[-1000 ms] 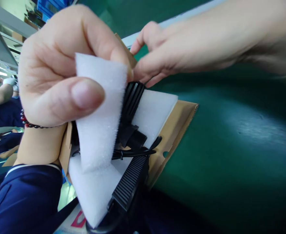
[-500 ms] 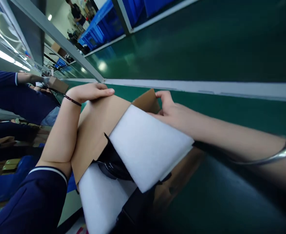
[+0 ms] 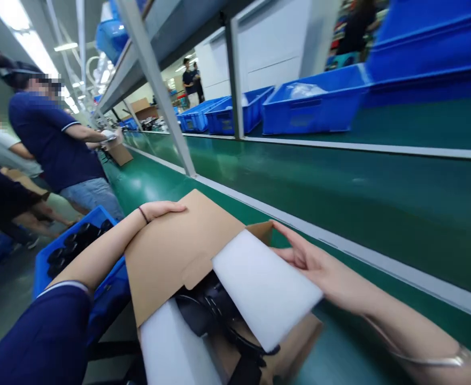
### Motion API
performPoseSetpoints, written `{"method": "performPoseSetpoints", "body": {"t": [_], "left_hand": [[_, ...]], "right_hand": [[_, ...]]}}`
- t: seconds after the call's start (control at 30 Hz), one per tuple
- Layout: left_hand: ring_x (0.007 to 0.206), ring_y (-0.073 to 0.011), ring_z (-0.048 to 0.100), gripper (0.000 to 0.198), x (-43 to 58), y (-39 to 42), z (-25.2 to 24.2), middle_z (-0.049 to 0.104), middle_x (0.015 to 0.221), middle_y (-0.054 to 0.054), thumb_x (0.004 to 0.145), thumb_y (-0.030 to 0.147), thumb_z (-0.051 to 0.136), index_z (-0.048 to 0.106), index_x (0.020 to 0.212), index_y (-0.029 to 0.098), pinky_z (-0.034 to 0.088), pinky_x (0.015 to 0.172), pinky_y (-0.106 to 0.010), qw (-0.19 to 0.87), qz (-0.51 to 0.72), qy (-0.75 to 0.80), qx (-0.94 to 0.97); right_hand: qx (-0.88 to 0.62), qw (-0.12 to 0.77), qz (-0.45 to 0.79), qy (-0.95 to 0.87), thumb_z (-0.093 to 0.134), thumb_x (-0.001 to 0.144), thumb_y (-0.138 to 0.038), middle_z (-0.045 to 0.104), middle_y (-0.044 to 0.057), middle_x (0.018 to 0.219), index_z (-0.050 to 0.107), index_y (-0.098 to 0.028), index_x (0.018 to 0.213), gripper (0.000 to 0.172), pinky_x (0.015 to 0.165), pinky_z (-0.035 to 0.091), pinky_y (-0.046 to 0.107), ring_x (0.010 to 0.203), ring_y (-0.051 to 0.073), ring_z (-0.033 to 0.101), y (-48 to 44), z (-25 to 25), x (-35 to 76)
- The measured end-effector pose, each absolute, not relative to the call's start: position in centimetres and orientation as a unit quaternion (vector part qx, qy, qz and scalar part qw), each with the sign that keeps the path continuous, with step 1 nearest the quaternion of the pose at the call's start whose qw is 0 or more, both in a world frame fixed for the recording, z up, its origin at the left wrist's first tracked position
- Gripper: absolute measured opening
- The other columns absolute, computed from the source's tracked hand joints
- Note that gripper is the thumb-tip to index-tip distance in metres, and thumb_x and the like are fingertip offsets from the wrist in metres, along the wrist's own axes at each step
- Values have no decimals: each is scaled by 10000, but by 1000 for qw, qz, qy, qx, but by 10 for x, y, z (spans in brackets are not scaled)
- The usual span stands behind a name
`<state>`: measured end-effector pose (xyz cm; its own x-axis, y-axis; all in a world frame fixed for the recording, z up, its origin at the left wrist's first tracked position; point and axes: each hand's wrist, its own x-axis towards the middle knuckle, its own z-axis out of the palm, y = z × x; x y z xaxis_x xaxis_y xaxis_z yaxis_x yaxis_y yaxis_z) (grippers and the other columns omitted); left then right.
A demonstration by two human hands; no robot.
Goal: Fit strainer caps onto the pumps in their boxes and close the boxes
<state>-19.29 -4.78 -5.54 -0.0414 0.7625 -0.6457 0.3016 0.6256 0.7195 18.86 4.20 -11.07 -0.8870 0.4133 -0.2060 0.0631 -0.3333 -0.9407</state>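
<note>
An open cardboard box (image 3: 179,240) is tilted in front of me, with its big flap raised. White foam pieces (image 3: 267,286) stick out at both ends, and between them lie black parts with a black cable (image 3: 213,307); what they belong to I cannot make out. My left hand (image 3: 163,210) grips the far left edge of the raised flap, thumb lying on the face and its other fingers mostly hidden. At the right, my right hand (image 3: 305,256) pinches a small side flap (image 3: 261,231) between thumb and fingers, close beside the upper foam piece.
A green work surface (image 3: 147,182) runs along a metal frame with an upright post (image 3: 161,96). Blue bins (image 3: 311,104) line the far side. At left is a blue crate (image 3: 45,267) of black parts. A co-worker (image 3: 64,144) stands farther along, handling another cardboard box (image 3: 120,152).
My view has tilted up and levelled, so the bins and co-worker show more fully. Both hands keep their places on the box, which now appears lower; more black parts show inside.
</note>
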Motion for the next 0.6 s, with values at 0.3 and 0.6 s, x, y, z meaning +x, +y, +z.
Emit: {"method": "performPoseSetpoints", "body": {"t": [0.3,0.6], "left_hand": [[1041,-329,729,595,-205,-33,-65,762,1059,-151,658,540,876,719,1049,120,598,996,-473,614,262,687,287],[979,-359,745,676,-193,-43,-51,769,1044,-146,558,659,898,722,992,172,635,916,-462,628,223,679,306]], "right_hand": [[-233,164,694,-661,746,812,-642,672,13,712,-219,-178,1607,1333,653,582,396,561,259,632,38,-152,174],[-364,283,460,-759,605,801,-246,760,38,921,17,-140,1658,1044,822,568,363,827,258,729,20,-150,153]]}}
